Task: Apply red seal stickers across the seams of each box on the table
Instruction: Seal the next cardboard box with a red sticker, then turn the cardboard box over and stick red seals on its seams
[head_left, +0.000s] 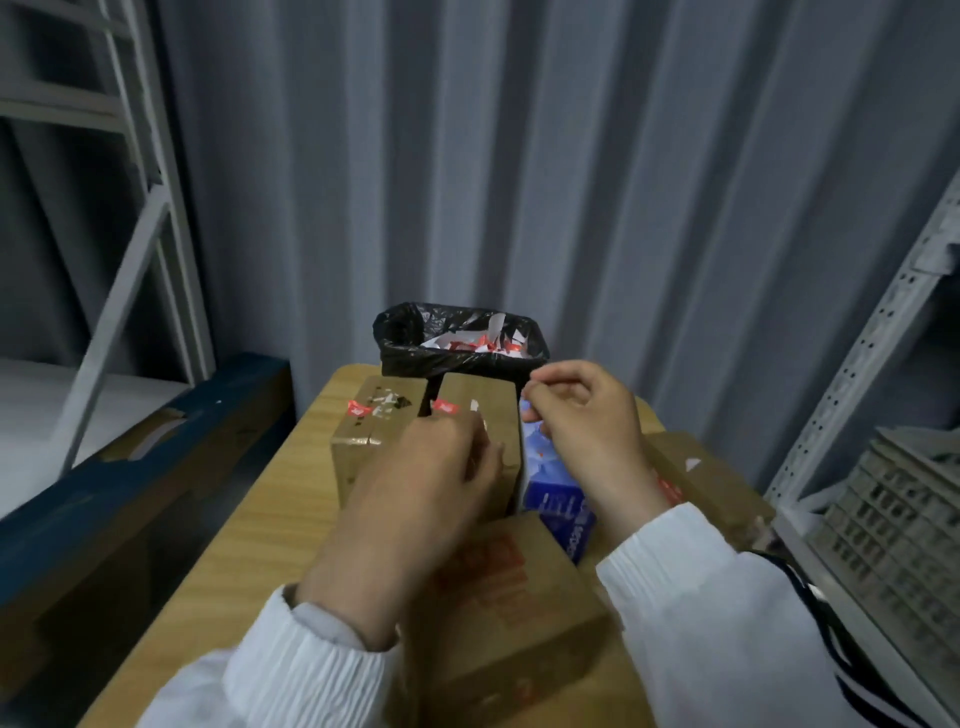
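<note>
Indoors | wooden table (291, 499), cardboard boxes (363, 452) | bin (415, 358) behind | corrugated wall (571, 182)

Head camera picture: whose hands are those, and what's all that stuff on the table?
The camera sits on a person's head and looks down, so you see their own bare left hand and right hand. On the light wooden table lie brown cardboard boxes and a blue-and-white carton. Two far boxes each carry a small red seal sticker. Behind stands a bin lined with a black plastic bag, holding paper scraps. Both hands curl as if pinching something tiny, too blurry to tell what.
</note>
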